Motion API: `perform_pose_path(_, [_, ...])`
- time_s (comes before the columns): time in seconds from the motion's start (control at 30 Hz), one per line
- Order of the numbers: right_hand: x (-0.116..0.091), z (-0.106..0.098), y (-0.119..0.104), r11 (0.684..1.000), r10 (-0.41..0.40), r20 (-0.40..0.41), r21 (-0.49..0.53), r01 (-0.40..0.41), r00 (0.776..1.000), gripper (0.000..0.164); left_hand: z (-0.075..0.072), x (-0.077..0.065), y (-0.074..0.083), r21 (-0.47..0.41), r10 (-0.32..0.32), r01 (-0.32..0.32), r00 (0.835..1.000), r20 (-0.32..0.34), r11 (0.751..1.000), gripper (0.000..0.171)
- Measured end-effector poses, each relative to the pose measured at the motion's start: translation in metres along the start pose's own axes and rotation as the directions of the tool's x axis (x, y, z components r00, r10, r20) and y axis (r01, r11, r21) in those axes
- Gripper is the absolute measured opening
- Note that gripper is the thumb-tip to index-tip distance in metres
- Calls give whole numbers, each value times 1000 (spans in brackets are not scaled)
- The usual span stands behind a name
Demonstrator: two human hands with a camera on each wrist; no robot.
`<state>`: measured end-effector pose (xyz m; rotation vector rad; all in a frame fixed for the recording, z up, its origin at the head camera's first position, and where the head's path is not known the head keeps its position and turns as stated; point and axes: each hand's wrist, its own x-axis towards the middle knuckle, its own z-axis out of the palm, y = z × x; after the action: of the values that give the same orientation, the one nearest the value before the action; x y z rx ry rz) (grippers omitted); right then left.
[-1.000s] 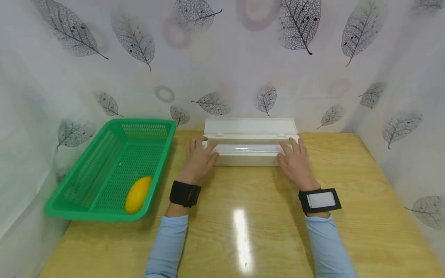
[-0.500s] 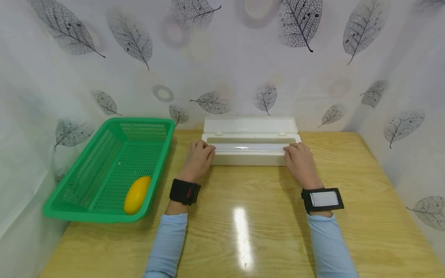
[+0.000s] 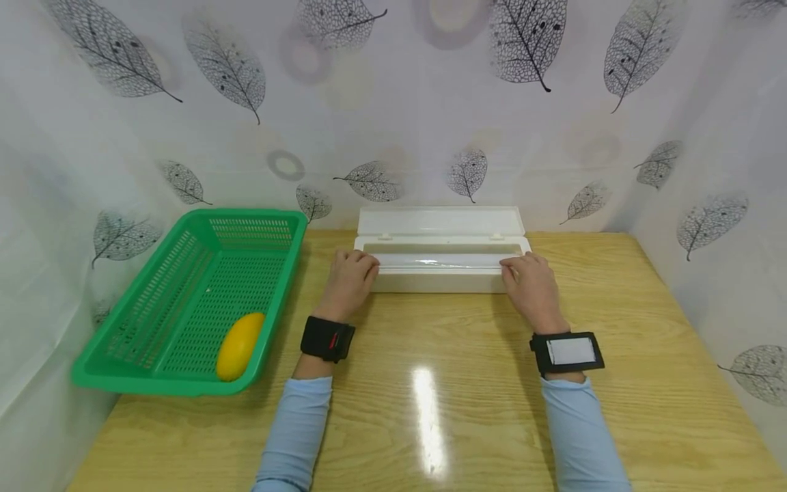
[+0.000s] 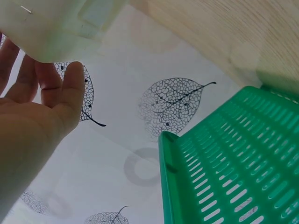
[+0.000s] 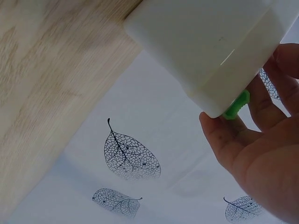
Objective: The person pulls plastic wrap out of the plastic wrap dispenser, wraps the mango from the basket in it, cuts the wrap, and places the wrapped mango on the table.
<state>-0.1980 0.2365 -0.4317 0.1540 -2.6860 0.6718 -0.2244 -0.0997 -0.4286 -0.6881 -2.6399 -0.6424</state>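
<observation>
A long white cling film dispenser (image 3: pixel 439 283) stands on the table with its lid (image 3: pixel 438 221) tipped back. Inside lies a shiny roll of cling film (image 3: pixel 430 260). My left hand (image 3: pixel 348 285) pinches at the film's left end along the front rim, and my right hand (image 3: pixel 533 287) does the same at the right end. Seen in the left wrist view, curled fingers (image 4: pixel 70 88) meet the dispenser's corner. The right wrist view has a small green slider (image 5: pixel 237 105) at the box edge, right by my fingers. The pinched film edge is hidden by the fingertips.
A green plastic basket (image 3: pixel 285 307) stands to the left, near my left forearm, with a yellow mango-shaped fruit (image 3: pixel 240 346) in its front right corner. Behind the wooden table (image 3: pixel 381 410) hangs a white curtain (image 3: pixel 418 130) printed with leaves.
Both hands had spread fingers at the dispenser's ends a second ago; the fingers then drew together into a pinch at the front rim. Since half a second ago they have stayed nearly still.
</observation>
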Motion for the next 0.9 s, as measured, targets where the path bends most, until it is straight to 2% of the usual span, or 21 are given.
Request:
perform_pose_path(0.13, [1, 1, -1, 998, 42, -18, 44, -41, 999, 18, 1, 0, -1, 34, 23, -22, 1000, -14, 999, 14])
perform_pose_path(0.27, [0, 0, -2, 995, 62, -32, 78, -59, 998, 18, 1, 1, 2, 56, 4, -6, 1000, 29, 998, 18])
perform_pose_path(0.4, [1, 0, -2, 992, 73, -36, 105, -69, 997, 19, 0, 1, 6, 59, -48, 43, 996, 78, 997, 22])
perform_pose_path(0.57, [5, 2, -1, 990, 104, -56, 97, -98, 993, 18, 4, 9, 11, 76, -141, 132, 982, 127, 988, 30])
perform_pose_path(0.73, [5, 6, -3, 990, 136, -45, 49, -134, 990, 19, 8, 15, 18, 101, -207, 194, 969, 138, 976, 29])
perform_pose_path(0.9, [6, 7, -6, 988, 149, -45, 46, -147, 988, 19, 9, 21, 22, 83, -236, 227, 963, 130, 970, 27])
